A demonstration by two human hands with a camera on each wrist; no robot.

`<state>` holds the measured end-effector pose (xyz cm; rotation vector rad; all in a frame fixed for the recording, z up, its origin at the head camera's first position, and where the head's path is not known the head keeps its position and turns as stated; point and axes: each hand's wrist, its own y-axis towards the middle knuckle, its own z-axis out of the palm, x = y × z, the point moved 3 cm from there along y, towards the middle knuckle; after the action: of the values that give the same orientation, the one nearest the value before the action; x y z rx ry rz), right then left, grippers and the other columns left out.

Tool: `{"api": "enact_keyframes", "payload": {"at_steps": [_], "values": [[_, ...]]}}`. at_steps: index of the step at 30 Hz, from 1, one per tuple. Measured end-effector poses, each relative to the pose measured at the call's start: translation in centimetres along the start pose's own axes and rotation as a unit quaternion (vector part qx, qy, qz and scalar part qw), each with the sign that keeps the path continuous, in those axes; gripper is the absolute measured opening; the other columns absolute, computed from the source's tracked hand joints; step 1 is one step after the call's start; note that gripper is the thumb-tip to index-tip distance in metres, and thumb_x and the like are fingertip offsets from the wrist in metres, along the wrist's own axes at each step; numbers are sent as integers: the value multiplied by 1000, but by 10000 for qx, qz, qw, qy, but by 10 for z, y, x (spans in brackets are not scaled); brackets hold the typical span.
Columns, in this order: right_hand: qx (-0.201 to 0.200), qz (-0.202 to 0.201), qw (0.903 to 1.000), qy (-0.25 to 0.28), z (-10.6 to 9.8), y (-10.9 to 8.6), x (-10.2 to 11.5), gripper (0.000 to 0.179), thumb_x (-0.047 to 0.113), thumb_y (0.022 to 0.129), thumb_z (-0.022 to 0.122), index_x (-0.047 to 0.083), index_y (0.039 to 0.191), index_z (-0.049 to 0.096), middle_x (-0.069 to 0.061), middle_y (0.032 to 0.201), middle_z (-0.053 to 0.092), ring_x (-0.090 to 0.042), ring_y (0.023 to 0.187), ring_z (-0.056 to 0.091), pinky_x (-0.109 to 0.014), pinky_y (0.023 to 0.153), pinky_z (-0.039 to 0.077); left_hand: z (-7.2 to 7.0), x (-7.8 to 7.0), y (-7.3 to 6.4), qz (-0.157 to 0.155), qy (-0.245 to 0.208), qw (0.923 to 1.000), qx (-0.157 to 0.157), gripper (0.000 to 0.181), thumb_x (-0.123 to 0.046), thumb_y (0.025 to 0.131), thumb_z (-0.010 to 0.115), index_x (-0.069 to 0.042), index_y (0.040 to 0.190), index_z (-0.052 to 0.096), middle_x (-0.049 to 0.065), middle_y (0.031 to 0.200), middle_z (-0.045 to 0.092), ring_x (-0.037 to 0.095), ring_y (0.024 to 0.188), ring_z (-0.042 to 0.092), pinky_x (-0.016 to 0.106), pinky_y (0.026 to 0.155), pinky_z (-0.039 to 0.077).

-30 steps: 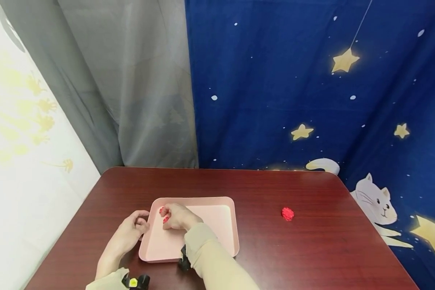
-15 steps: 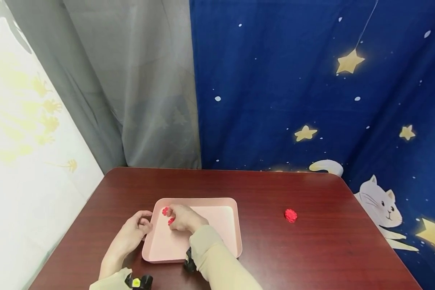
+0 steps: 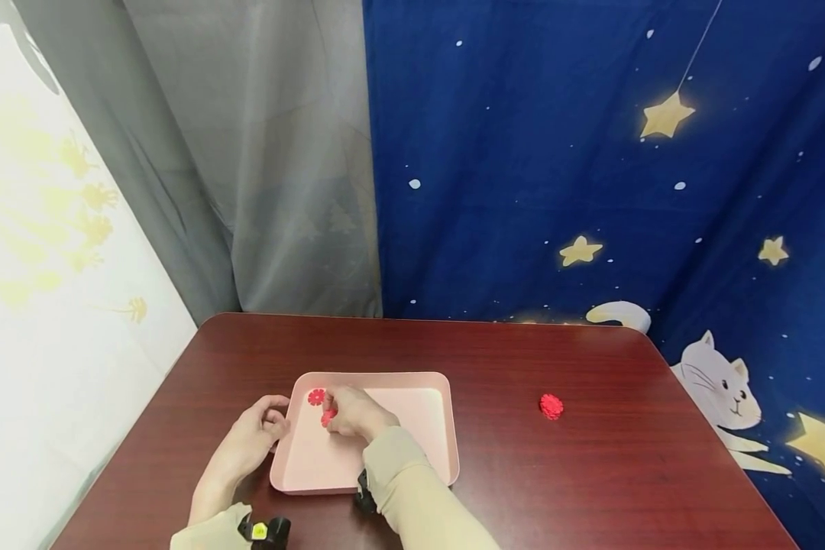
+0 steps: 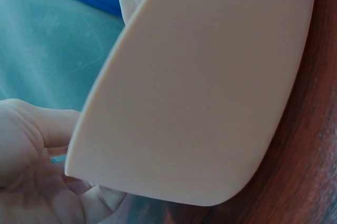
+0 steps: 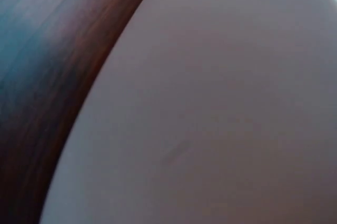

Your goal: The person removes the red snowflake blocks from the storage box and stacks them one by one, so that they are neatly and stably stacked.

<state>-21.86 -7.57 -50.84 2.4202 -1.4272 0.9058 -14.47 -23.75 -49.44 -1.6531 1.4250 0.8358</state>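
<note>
A pink rectangular tray [image 3: 385,485] lies on the table. In its far left corner rests a red flower-shaped disc [image 3: 316,397], flat on the tray floor. Just to the right and nearer, my right hand [image 3: 357,412] pinches a second red flower-shaped disc [image 3: 328,417] between thumb and fingers, low over the tray floor. Whether it touches the floor, I cannot tell. Against the outside of the tray's left wall, my left hand [image 3: 250,435] rests with loosely bent fingers; the left wrist view shows its fingers [image 4: 58,124] partly hidden behind the tray wall. The right wrist view shows only tray and table.
A small heap of red flower-shaped discs [image 3: 551,406] sits on the dark red-brown table [image 3: 591,473], well right of the tray. A grey curtain [image 3: 302,191] and a blue star-patterned curtain [image 3: 495,153] hang behind the far edge. White patterned cloth [image 3: 55,321] is at the left.
My right hand has shifted slightly right, so the corner disc shows whole and the pinched one shows more fully. The left hand stays at the tray's left wall. The view has shifted slightly.
</note>
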Motion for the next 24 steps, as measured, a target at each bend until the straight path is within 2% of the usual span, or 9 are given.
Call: {"api": "enact_keyframes", "payload": {"at_steps": [5, 8, 10, 13, 15, 18, 21, 24], "values": [[-52, 20, 9961, 878, -1, -2, -5, 29, 1, 78, 80, 13, 85, 55, 4, 68, 51, -9, 58, 47, -21, 54, 40, 2, 0, 1, -16, 12, 10000, -1, 36, 3, 94, 53, 5, 129, 47, 12, 89, 52, 23, 74, 56, 33, 61, 50], [-5, 89, 9858, 1677, -9, -5, -7, 26, 1, 78, 79, 7, 88, 56, 0, 64, 51, -12, 46, 50, -22, 45, 41, 2, 0, 0, -52, 0, 10000, 2, 36, 2, 94, 53, 5, 129, 47, 11, 89, 52, 23, 74, 56, 33, 61, 50], [-53, 52, 9794, 2020, -18, -7, -8, 24, 2, 80, 78, 6, 91, 58, -3, 62, 52, -16, 40, 52, -23, 40, 41, 2, 0, 1, 3, -34, 10000, 18, 36, 2, 94, 54, 6, 129, 46, 12, 89, 53, 22, 74, 56, 32, 61, 51], [-199, -75, 9726, 2314, -35, -10, -8, 16, 3, 85, 73, 7, 94, 61, -11, 61, 57, -20, 40, 55, -24, 40, 38, 1, 1, 1, 51, -69, 10000, 39, 37, 2, 94, 54, 7, 129, 45, 12, 90, 53, 22, 74, 57, 32, 60, 51], [-303, -136, 9722, 2318, -44, -12, -8, 11, 3, 88, 70, 6, 95, 62, -15, 64, 60, -21, 41, 57, -24, 41, 38, 1, 2, 2, 56, -79, 9999, 42, 37, 1, 94, 54, 7, 130, 45, 12, 90, 52, 22, 74, 57, 31, 60, 51], [-286, 24, 9746, 2220, -51, -13, -10, 9, 2, 90, 67, 5, 97, 63, -19, 68, 63, -22, 44, 58, -26, 41, 40, 0, 4, 1, -18, -88, 9999, 51, 37, 1, 95, 54, 6, 130, 45, 12, 91, 51, 22, 74, 57, 31, 60, 50], [-183, 208, 9850, 1701, -49, -11, -12, 13, 3, 89, 69, 6, 101, 65, -14, 70, 64, -21, 47, 60, -26, 43, 42, 1, 4, 2, -45, -127, 9999, 90, 37, 1, 95, 53, 5, 131, 45, 12, 92, 50, 22, 75, 56, 32, 61, 50], [-60, 318, 9953, 909, -44, -8, -13, 22, 8, 84, 75, 10, 106, 69, -5, 75, 66, -15, 59, 59, -24, 49, 43, 1, 3, 2, -14, -113, 9999, 108, 37, 0, 95, 53, 6, 131, 44, 13, 92, 50, 22, 76, 56, 32, 61, 50]]}}
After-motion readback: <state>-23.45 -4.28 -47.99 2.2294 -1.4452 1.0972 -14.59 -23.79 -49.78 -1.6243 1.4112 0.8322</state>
